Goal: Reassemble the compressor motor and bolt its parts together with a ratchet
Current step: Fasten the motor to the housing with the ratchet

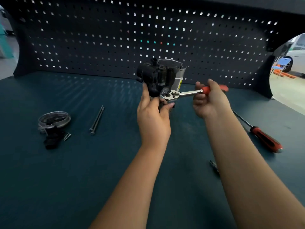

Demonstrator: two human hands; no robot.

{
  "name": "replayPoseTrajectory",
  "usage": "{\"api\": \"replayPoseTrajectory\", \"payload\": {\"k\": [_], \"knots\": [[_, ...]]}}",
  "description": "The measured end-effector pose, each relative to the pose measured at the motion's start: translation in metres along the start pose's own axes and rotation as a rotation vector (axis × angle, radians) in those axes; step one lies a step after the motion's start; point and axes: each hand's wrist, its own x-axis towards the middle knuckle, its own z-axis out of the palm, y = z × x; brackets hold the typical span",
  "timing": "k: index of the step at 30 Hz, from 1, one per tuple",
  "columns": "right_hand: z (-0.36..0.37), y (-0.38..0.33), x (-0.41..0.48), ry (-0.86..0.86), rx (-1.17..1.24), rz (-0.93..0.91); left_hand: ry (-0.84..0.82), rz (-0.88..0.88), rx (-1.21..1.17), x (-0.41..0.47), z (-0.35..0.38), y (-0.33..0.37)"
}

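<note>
the left hand (153,116) is gripping the compressor motor (158,75) from below, holding it upright above the middle of the bench (82,162). the right hand (211,100) is clamping its fingers round the red handle of the ratchet (181,93), whose long axis is running from the head at the motor's near face out toward 3 o'clock. the head is probably sitting on a bolt, though the socket is hidden. two long bolts (97,119) are lying at 9 o'clock.
</note>
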Motion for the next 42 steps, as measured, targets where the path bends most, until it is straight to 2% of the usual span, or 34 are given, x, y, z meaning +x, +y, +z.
{"api": "replayPoseTrajectory", "payload": {"k": [3, 9, 17, 22, 26, 29, 32, 34, 36, 39, 42], "knots": [[0.003, 0.001, 0.013, -0.032, -0.013, 0.034, 0.026, -0.011, 0.015, 0.0, 0.0, -0.001], [-0.031, 0.029, -0.034, 0.152, 0.357, -0.057, 0.031, -0.011, -0.03, -0.001, -0.001, -0.002], [-0.032, 0.052, -0.107, 0.264, 0.733, -0.069, -0.037, 0.039, -0.05, -0.005, -0.004, -0.013], [-0.024, 0.058, -0.118, 0.294, 0.775, -0.11, -0.046, 0.04, -0.033, -0.004, -0.005, -0.015], [-0.02, 0.049, -0.111, 0.2, 0.765, -0.143, -0.067, 0.053, -0.014, -0.004, -0.007, -0.017], [-0.021, 0.028, -0.093, 0.141, 0.694, -0.251, -0.091, 0.04, -0.064, -0.004, -0.009, -0.019], [-0.031, 0.003, -0.077, 0.072, 0.534, -0.448, -0.144, -0.039, -0.194, 0.001, -0.013, -0.021], [-0.044, -0.014, -0.065, 0.023, 0.279, -0.558, -0.168, -0.082, -0.253, 0.005, -0.016, -0.023], [-0.058, -0.023, -0.051, -0.017, -0.069, -0.627, -0.185, -0.109, -0.298, 0.008, -0.017, -0.026], [-0.083, -0.013, -0.027, -0.09, -0.648, -0.628, -0.195, -0.121, -0.34, 0.011, -0.017, -0.031], [-0.111, 0.007, -0.01, -0.191, -1.292, -0.749, -0.206, -0.117, -0.359, 0.013, -0.016, -0.037]]}}
